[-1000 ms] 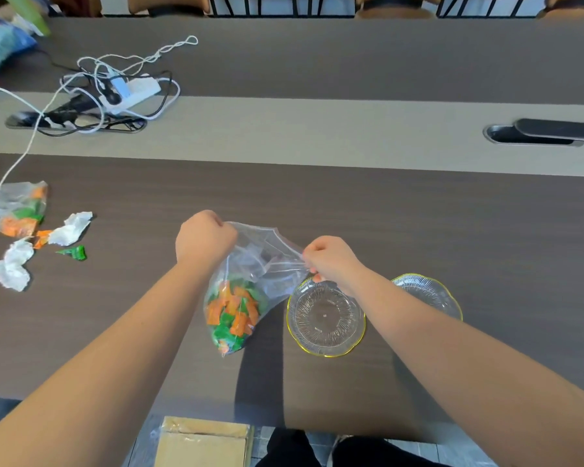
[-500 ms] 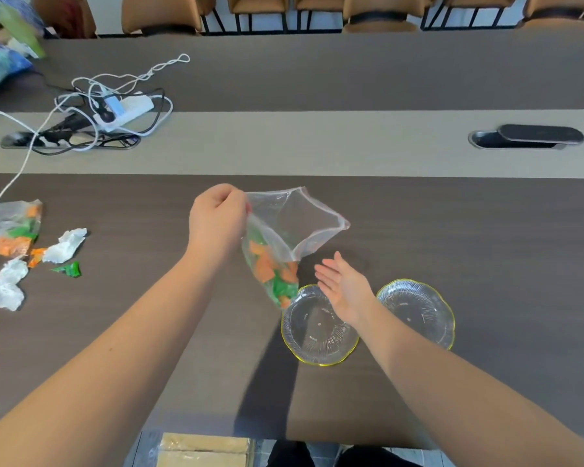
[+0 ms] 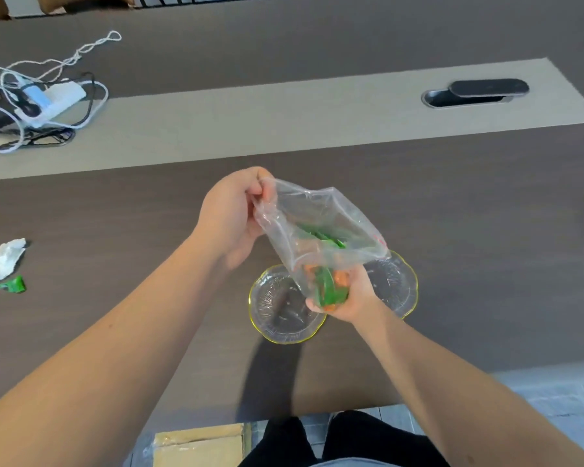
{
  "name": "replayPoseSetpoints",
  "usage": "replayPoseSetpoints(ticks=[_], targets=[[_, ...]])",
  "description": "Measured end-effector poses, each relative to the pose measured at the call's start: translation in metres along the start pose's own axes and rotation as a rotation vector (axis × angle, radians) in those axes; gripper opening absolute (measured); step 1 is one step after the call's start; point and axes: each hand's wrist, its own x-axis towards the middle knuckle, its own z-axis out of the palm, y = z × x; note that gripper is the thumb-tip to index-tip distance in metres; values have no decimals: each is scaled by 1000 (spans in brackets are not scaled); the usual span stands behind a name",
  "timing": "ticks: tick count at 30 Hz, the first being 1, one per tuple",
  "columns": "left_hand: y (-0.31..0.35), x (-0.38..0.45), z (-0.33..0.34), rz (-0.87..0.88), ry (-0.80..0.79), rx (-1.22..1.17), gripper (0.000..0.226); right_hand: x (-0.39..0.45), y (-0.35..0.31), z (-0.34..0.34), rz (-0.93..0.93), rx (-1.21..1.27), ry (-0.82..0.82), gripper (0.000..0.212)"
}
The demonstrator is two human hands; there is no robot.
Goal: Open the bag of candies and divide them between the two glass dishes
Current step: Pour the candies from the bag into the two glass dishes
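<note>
**Kid:** What are your hands doing right now?

**Me:** My right hand (image 3: 346, 296) is cupping the bottom of the bag (image 3: 317, 237) from below. It is squeezing the candies (image 3: 329, 286) through the plastic. A moment ago this hand was open and holding nothing, so it is now taking the weight of the bag.

**Kid:** And the other hand?

**Me:** My left hand (image 3: 231, 215) is pinching the top edge of the bag, up and to the left of my right hand. It is still holding that same edge as before.

**Kid:** Is the bag open?

**Me:** Yes. The mouth is gaping wide and pointing up and away from me. So the opening part is done, I think.

**Kid:** Where are the dishes?

**Me:** The near dish (image 3: 284, 306) is sitting just under and left of my right hand. The far dish (image 3: 397, 284) is sitting just behind that hand, on the right. Both are looking empty.

**Kid:** So what is coming next?

**Me:** I am guessing I am getting ready to tip the bag over the near dish. With a hand under it, I can push out a few candies at a time. If I tip too fast, they may all be falling into one dish.

**Kid:** What is that far away?

**Me:** Wrappers (image 3: 4, 261) off to the left, and cables (image 3: 38, 106) farther back.
</note>
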Motion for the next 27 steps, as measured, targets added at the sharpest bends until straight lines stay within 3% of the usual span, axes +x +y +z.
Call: replayPoseSetpoints(ticks=[5,8,13,15,18,23,27], targets=[[-36,11,-21,-139,74,344,22,-16,-28,-35,-37,39,30,52],[-64,12,-38,-193,49,530,22,-28,-45,-44,-108,-84,31,44],[-114,7,-66,-280,108,563,5,-39,-58,-44,-174,-310,63,16],[-129,7,-74,-313,132,618,7,-36,-58,-47,-210,-385,115,34],[-145,10,-81,-340,190,731,22,-30,-54,-50,-303,-430,153,40],[-159,14,-81,-402,184,782,20,-29,-55,-38,-357,-487,8,76],[-156,17,-74,-340,145,799,28,-27,-59,-29,-366,-590,-21,66]])
